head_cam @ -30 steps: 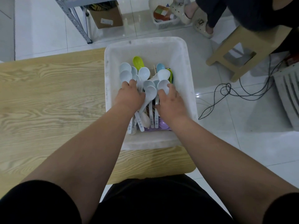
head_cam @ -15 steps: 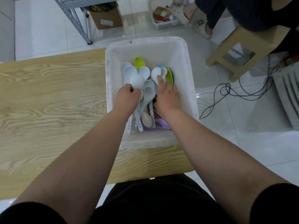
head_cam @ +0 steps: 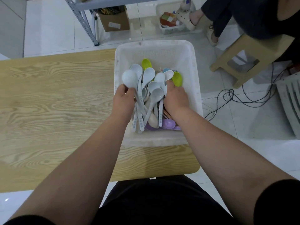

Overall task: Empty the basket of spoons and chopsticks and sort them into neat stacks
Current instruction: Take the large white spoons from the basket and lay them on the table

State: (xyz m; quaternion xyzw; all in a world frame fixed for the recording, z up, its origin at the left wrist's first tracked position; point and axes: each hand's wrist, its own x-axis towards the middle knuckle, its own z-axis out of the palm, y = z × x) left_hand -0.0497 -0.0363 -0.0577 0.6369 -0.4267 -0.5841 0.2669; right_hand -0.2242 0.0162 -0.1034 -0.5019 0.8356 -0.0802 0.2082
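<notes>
A white plastic basket sits at the right end of the wooden table. Inside lie several pale blue spoons, two green spoons, purple spoons and brown chopsticks, mostly covered. My left hand grips a bunch of pale blue spoons by their handles, one bowl raised at the basket's left wall. My right hand is in the basket's right half, fingers curled round more pale spoons next to a green one.
The table's whole left part is bare wood. On the floor beyond stand a metal shelf leg, a cardboard box and a small white basket. A person sits on a wooden stool at the right; a black cable lies nearby.
My left hand has drawn its bunch of pale spoons up and to the left, toward the basket's left wall. My right hand shifted right and closed on spoons by the green one.
</notes>
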